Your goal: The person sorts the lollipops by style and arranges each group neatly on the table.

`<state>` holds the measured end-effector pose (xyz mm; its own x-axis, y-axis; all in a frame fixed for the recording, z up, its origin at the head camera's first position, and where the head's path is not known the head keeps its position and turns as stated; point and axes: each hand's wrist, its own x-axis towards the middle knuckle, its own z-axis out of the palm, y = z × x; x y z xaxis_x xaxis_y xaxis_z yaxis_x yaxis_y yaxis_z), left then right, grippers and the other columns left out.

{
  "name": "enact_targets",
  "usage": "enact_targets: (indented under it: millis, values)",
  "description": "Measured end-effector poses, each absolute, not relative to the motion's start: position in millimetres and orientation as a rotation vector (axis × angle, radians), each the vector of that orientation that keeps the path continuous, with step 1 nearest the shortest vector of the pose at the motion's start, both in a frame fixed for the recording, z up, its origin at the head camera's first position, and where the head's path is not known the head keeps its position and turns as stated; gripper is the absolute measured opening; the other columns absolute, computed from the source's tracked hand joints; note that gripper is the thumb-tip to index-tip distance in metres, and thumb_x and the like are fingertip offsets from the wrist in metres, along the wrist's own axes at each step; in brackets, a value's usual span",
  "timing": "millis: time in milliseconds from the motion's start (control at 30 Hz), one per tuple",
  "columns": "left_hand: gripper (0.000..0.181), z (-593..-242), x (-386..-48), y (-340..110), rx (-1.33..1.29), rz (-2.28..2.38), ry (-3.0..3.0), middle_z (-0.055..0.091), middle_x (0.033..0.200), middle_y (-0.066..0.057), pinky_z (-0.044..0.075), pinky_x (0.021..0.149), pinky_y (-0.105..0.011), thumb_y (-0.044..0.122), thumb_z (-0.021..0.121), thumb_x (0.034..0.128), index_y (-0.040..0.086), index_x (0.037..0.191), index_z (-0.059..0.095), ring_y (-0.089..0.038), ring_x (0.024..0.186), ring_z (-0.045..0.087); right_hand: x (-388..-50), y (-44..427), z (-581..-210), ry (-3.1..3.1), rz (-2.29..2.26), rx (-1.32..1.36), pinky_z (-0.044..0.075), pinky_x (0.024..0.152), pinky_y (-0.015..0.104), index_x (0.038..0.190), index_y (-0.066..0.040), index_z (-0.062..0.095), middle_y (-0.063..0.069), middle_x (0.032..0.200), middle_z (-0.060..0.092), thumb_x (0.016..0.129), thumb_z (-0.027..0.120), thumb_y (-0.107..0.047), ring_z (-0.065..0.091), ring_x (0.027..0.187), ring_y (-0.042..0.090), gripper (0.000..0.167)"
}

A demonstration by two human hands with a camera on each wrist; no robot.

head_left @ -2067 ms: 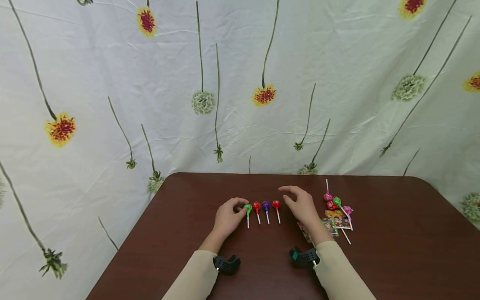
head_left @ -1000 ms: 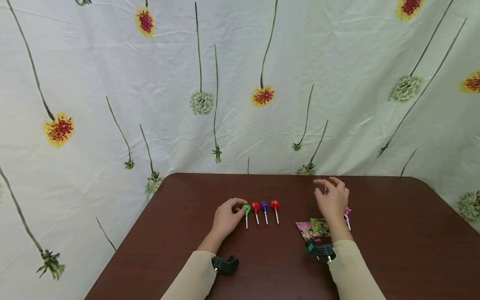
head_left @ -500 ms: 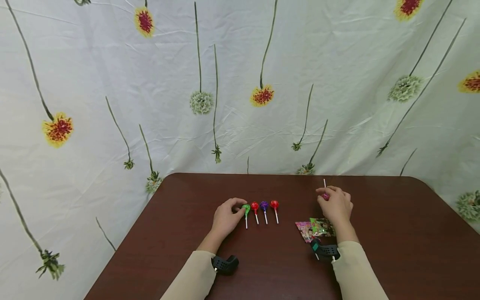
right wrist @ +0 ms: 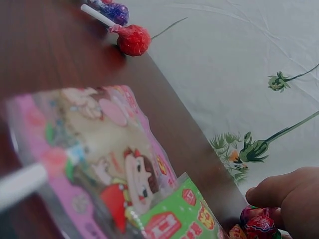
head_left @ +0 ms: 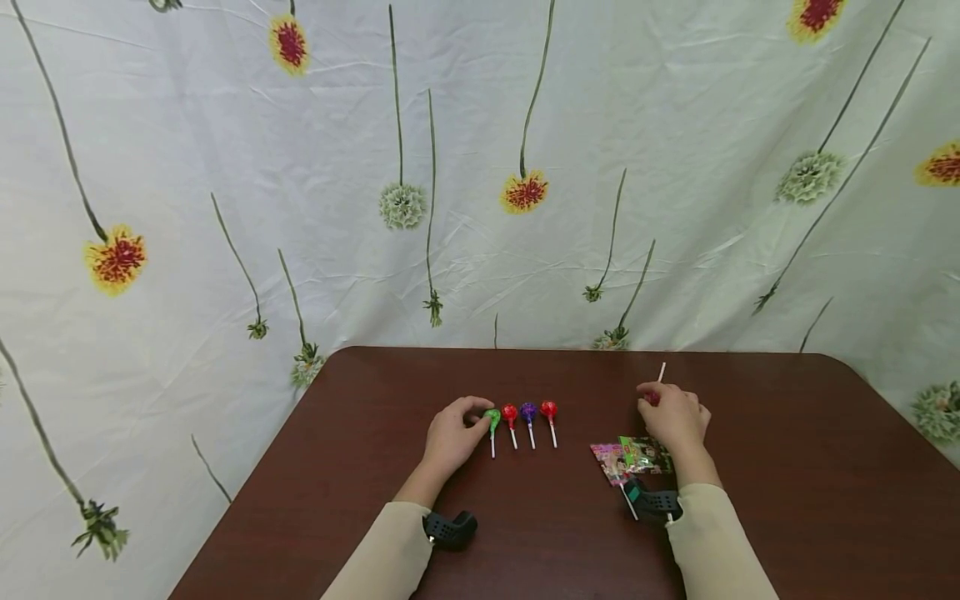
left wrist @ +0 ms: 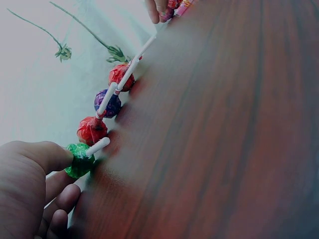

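My left hand rests on the table, thumb and index finger pinching the wrapped head of a green lollipop. To its right, a red lollipop, a purple lollipop and another red lollipop lie side by side, sticks toward me. Over a cluster at the right, my right hand pinches a pink lollipop by its head, the stick pointing away from me. Under these fingers, the right wrist view shows a red wrapped lollipop head; the hand hides most of the cluster.
A pink cartoon packet and a green packet lie overlapping near the right wrist. A white stick sticks out by the pink packet. Flowered cloth hangs behind the brown table.
My right hand has moved from beside the row to the right-hand cluster and now holds the pink lollipop, whose stick has tilted rightward. My left hand stays on the green lollipop.
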<state>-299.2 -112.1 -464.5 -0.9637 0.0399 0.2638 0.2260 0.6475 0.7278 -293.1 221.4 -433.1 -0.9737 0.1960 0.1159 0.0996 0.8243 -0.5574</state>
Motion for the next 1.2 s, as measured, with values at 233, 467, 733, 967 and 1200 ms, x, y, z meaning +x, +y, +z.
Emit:
enact_targets:
  millis: [233,467,733,967,1200]
  values:
    - [0.017,-465.8,-299.2,-112.4,-0.224,-1.213,-2.634,0.072,0.096,0.003,0.046,0.07,-0.03,0.021,0.071,0.0911,0.023,0.108,0.074,-0.012,0.083,0.063,-295.2,223.3,-434.7,-2.801,0.874,-0.224,0.02,0.105,0.07,0.131,-0.008,0.063,0.026,0.131,0.062,0.099,0.054,-0.018,0.045,0.123,0.05,0.035]
    - [0.017,-467.9,-300.3,-112.8,-0.231,-1.203,-2.633,0.072,0.094,0.003,0.047,0.072,-0.031,0.022,0.071,0.0915,0.023,0.108,0.074,-0.012,0.084,0.064,-300.0,220.5,-434.4,-2.688,0.881,-0.136,0.024,0.1,0.066,0.127,-0.009,0.064,0.023,0.129,0.062,0.095,0.064,-0.016,0.048,0.123,0.046,0.033]
    - [0.016,-467.7,-300.6,-112.5,-0.23,-1.2,-2.63,0.072,0.092,0.003,0.046,0.07,-0.03,0.022,0.071,0.0912,0.023,0.107,0.074,-0.012,0.082,0.063,-304.6,209.2,-434.5,-2.537,0.981,0.054,0.045,0.086,0.05,0.112,-0.004,0.065,0.02,0.111,0.063,0.093,0.067,-0.007,0.059,0.097,0.035,0.019]
    - [0.017,-466.6,-299.5,-111.4,-0.226,-1.205,-2.632,0.072,0.092,0.003,0.046,0.07,-0.03,0.021,0.071,0.0912,0.022,0.108,0.074,-0.011,0.081,0.062,-305.7,200.9,-435.1,-2.546,0.991,0.142,0.049,0.083,0.044,0.104,-0.008,0.069,0.016,0.107,0.065,0.093,0.07,-0.013,0.062,0.093,0.03,0.012]
    - [0.016,-464.2,-297.5,-111.8,-0.222,-1.215,-2.629,0.072,0.094,0.002,0.045,0.07,-0.03,0.021,0.071,0.0912,0.022,0.107,0.074,-0.012,0.081,0.062,-304.2,197.1,-433.6,-2.534,0.992,0.185,0.046,0.076,0.038,0.1,-0.011,0.074,0.014,0.103,0.063,0.092,0.071,-0.014,0.061,0.089,0.027,0.009]
